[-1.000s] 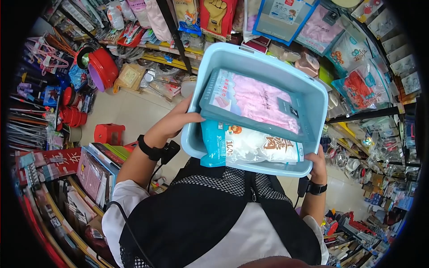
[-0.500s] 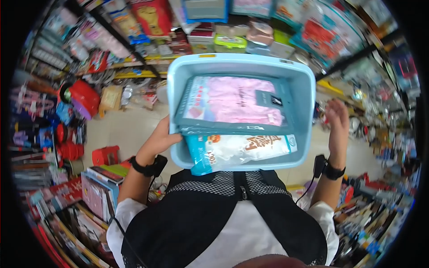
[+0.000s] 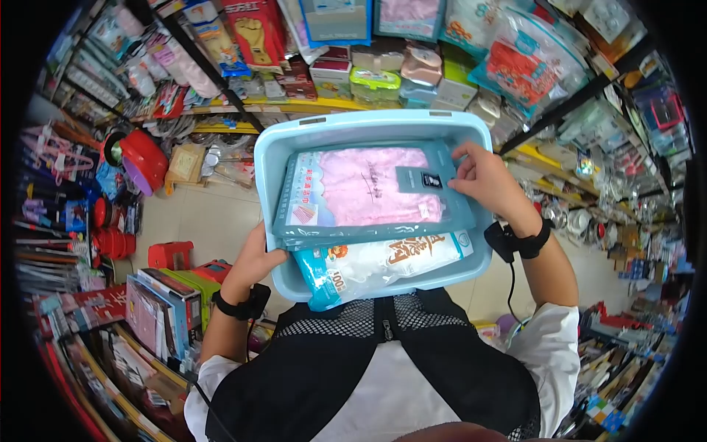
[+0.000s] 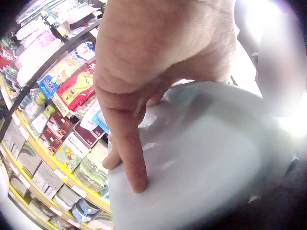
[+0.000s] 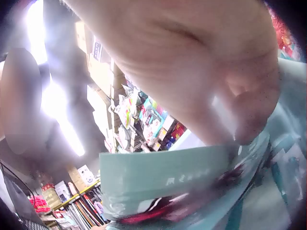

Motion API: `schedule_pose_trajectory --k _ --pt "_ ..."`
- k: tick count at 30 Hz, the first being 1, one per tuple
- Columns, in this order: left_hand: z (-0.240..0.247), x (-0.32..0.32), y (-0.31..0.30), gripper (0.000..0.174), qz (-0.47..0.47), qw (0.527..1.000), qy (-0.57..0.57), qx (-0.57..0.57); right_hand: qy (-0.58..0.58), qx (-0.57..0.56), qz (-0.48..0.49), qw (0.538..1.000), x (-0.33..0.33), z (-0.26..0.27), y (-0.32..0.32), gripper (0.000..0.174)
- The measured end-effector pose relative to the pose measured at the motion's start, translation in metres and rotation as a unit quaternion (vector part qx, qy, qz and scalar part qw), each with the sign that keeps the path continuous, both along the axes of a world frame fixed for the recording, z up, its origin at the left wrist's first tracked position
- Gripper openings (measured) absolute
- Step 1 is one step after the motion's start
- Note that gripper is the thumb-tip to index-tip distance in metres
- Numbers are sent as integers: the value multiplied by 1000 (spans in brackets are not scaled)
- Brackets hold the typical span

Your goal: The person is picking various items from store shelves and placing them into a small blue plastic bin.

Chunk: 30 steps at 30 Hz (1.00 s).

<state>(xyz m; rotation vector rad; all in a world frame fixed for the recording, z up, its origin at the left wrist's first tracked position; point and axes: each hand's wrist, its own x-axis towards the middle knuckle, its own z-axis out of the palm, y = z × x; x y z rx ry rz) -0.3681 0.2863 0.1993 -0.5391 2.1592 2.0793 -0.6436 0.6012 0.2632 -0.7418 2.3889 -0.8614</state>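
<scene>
A light-blue plastic storage bin (image 3: 368, 122) is held in front of the person's body. My left hand (image 3: 254, 259) grips its left rim; in the left wrist view that hand (image 4: 139, 86) has fingers against the bin's wall (image 4: 192, 163). Inside lies a flat teal-edged pack of pink towels (image 3: 372, 184). Below it, a teal and white plastic pack (image 3: 390, 258) leans over the bin's near rim. My right hand (image 3: 486, 180) reaches over the right side and pinches the towel pack's right end. The right wrist view shows thumb and finger meeting at the pack's teal edge (image 5: 163, 177).
Shelves of boxed goods (image 3: 331, 77) and hanging packets (image 3: 254, 33) stand just beyond the bin. A black shelf post (image 3: 210, 66) rises at the left. Red basins (image 3: 143, 162) and a red stool (image 3: 171, 255) are on the left, with stacked books (image 3: 166, 309) nearer.
My right hand has let go of the bin's right rim, swung out to the side, and come in onto the towel pack. The bin has shifted left and lower in view, left hand still gripping.
</scene>
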Motion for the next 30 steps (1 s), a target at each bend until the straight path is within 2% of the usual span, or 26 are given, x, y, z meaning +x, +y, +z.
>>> schedule_pose_trajectory --k 1,2,3,5,7,9,13,14,16,19,23,25,27,29,30 --pt "1 5 4 60 6 1000 0 -9 -18 -8 7 1000 2 2 -1 46" --pt "1 10 7 60 18 1000 7 -11 -56 -19 15 998 2 1 -2 60" --pt "2 14 12 60 30 999 12 -3 -49 -20 27 998 2 0 -3 60" --pt "4 23 16 60 49 999 19 2 -190 -111 2 975 6 -8 -7 71" --pt "4 29 19 60 69 997 21 2 -226 -155 6 962 8 -11 -15 74" --pt "4 34 19 60 83 996 24 1 -248 -184 -35 950 7 -8 -24 70" --pt "-3 42 13 61 94 995 27 -9 -248 -137 -51 958 0 -1 -35 47" --pt "-6 46 11 61 98 995 29 -11 -246 -138 -47 958 1 1 -39 47" --pt "-15 52 7 62 101 994 46 -1 -221 -173 -29 959 5 6 -41 26" --pt "-24 52 -8 63 93 995 40 16 -215 -224 -46 949 7 13 -51 16" --pt "-17 38 -43 63 96 994 46 35 -205 -264 -95 938 3 53 -72 13" --pt "-17 32 -66 63 90 995 41 27 -9 -279 -70 958 -7 81 -72 17" --pt "-11 26 -85 62 85 995 43 15 143 -243 -63 957 -20 110 -55 16" --pt "-8 19 -103 62 93 993 70 24 262 -320 -138 900 -27 121 -39 15" --pt "-9 17 -114 62 88 993 72 23 308 -351 -112 877 -23 135 -42 16"
